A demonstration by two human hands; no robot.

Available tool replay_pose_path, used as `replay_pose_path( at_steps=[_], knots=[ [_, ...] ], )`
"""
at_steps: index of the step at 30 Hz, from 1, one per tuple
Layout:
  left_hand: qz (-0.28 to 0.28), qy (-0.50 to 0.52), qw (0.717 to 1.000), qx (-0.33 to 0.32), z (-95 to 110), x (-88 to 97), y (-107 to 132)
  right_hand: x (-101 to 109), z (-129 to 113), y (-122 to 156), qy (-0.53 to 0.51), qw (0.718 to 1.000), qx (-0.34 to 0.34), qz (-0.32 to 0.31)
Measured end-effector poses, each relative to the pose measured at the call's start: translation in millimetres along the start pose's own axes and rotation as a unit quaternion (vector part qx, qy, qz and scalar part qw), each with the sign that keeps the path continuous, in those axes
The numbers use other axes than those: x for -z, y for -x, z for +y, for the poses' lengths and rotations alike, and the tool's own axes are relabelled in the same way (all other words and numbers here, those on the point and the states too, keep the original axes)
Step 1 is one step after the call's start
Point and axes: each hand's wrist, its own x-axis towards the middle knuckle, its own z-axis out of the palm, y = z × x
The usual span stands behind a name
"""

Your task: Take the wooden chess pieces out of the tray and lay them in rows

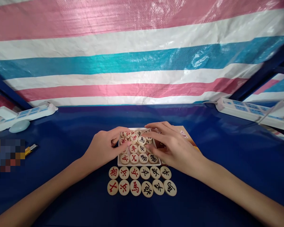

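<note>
A white open box point(139, 165) holds several round wooden Chinese chess pieces with red or black characters. At its left side, the thumb and fingers of my left hand point(106, 142) close on the edge of a red-marked Chinese chess piece point(133, 138). From the right reaches my right hand point(171, 145), its forefinger and thumb at a black-marked Chinese chess piece point(142, 140). The two pieces sit side by side over the others. In front of the box, more pieces lie in two rows, with red-marked pieces point(124, 187) on the left and black-marked pieces point(158, 187) on the right.
A printed brown box or lid point(188, 138) lies partly under my right hand. Power strips stand at the back left point(35, 112) and back right point(246, 108). A pale mouse point(19, 126) and a yellow cutter point(30, 149) lie left on the blue table point(73, 201). A striped sheet point(132, 63) hangs behind.
</note>
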Motion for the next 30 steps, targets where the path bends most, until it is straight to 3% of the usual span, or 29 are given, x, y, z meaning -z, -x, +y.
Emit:
replay_pose_path(
  at_steps=[10,20,30],
  knots=[
    [-0.049,-0.006,0.997,-0.062,3.2,2.5,2.0,0.4,-3.6,1.4,-0.032,0.999,0.023,0.003],
    [-0.071,-0.009,0.995,-0.066,3.9,2.4,3.7,0.0,-8.5,2.8,-0.061,0.997,0.048,0.009],
    [0.056,0.036,0.990,-0.128,20.6,8.1,20.7,6.7,-17.8,6.2,-0.083,0.987,0.093,0.099]
  ],
)
